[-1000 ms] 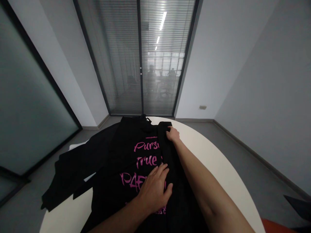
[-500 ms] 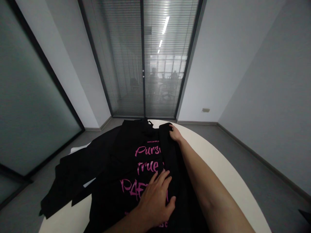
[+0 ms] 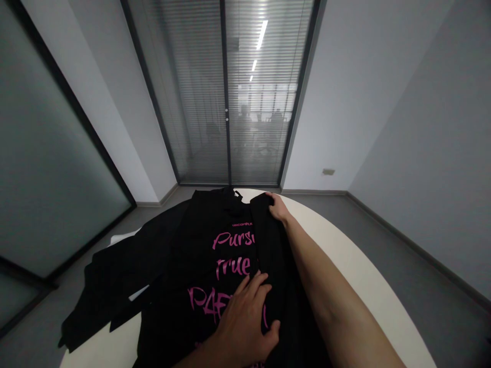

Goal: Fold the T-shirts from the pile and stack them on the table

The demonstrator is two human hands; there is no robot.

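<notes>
A black long-sleeved sweatshirt (image 3: 184, 240) with pink lettering lies spread front side up on a white round table (image 3: 345, 255). Its right side is folded inward, and a sleeve (image 3: 268, 240) runs down over the ends of the printed words. My left hand (image 3: 247, 317) rests palm down on the lower print, fingers stretched out and thumb apart, touching the sleeve's edge. At the far right corner of the fold, my right hand (image 3: 277, 207) has its fingers closed on the black cloth near the shoulder. The other sleeve (image 3: 107, 276) reaches out to the left.
Something white (image 3: 123, 237) shows from under the cloth at the left. Beyond the table stands a glass partition (image 3: 203, 102) with blinds. A plain wall (image 3: 368, 92) with a socket plate (image 3: 328, 172) is at the right, and a frosted glass panel (image 3: 49, 153) at the left.
Both hands stay nearly where they were on the sweatshirt. The left hand has slid very slightly toward me; the view has shifted a little.
</notes>
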